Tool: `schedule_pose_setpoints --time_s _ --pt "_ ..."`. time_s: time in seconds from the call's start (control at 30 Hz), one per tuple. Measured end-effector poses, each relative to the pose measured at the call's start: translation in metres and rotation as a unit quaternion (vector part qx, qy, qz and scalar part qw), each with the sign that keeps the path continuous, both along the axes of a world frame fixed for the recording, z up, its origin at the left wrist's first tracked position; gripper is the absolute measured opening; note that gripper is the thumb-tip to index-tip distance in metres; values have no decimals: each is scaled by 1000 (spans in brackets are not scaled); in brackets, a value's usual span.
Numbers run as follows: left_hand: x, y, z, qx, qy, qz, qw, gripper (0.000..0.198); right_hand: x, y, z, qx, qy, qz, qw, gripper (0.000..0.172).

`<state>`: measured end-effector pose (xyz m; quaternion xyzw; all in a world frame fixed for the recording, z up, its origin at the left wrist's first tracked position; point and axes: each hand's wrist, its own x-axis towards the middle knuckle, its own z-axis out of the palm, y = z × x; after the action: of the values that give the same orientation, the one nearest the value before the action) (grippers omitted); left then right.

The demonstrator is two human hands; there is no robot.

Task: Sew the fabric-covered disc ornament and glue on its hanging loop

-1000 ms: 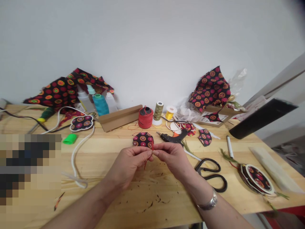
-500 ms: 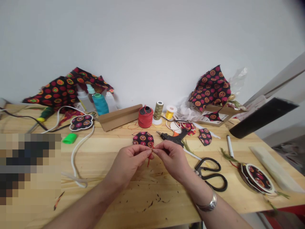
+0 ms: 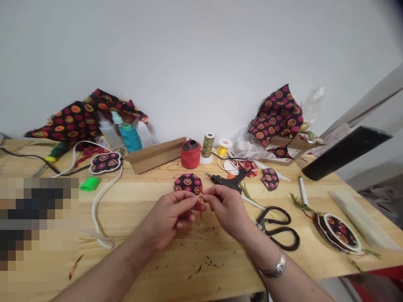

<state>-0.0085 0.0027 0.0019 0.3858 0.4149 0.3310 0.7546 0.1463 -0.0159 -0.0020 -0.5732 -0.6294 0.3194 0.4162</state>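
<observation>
Between my fingertips is a thin red cord (image 3: 200, 214), with a short end hanging down below them. My left hand (image 3: 173, 214) pinches it between thumb and forefinger, the other fingers curled underneath. My right hand (image 3: 225, 209) pinches the cord from the other side, its fingertips close to the left ones. Just beyond my hands lies a round piece of patterned dark fabric (image 3: 188, 183), its near edge partly covered by my fingers. Behind it stands a spool of red cord (image 3: 190, 154). A black glue gun (image 3: 231, 181) lies past my right hand.
Black-handled scissors (image 3: 278, 230) lie beside my right forearm. Further right are a fabric-covered round piece (image 3: 341, 233), a white marker (image 3: 302, 191) and a black tube (image 3: 343, 155). A white cable (image 3: 96, 205) and a green cap (image 3: 90, 184) lie left. Thread spools (image 3: 208, 147) stand at the back.
My fingertips have moved slightly apart, and the lower fingers of my left hand have opened out a little. The cord is still pinched, and the camera view has shifted slightly.
</observation>
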Motion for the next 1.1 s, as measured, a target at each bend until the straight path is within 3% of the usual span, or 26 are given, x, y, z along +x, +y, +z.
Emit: schedule_pose_setpoints --time_s 0.13,0.27,0.53,0.63,0.73,0.87,0.97,1.1 --pt "1 -1 1 40 11 3 999 16 1 0 -2 2 0 -3 1000 13" --pt "-1 -1 1 31 12 7 999 13 1 0 -5 17 -5 7 1000 13" --pt "-4 2 2 -21 -17 -5 1000 10 1 -2 -3 147 -113 13 983 15" --pt "-3 1 3 8 13 0 1000 13 1 -2 -4 149 -100 10 984 14" --pt "-1 -2 3 86 84 4 993 14 0 -1 -3 95 -33 0 995 11" --pt "1 -5 -1 267 208 25 941 9 0 2 0 -34 109 -11 993 9" --pt "2 -6 -7 420 263 53 867 9 0 4 3 -101 193 -13 976 13" --pt "2 -9 -13 552 326 60 765 14 0 4 4 -138 271 -4 953 18"
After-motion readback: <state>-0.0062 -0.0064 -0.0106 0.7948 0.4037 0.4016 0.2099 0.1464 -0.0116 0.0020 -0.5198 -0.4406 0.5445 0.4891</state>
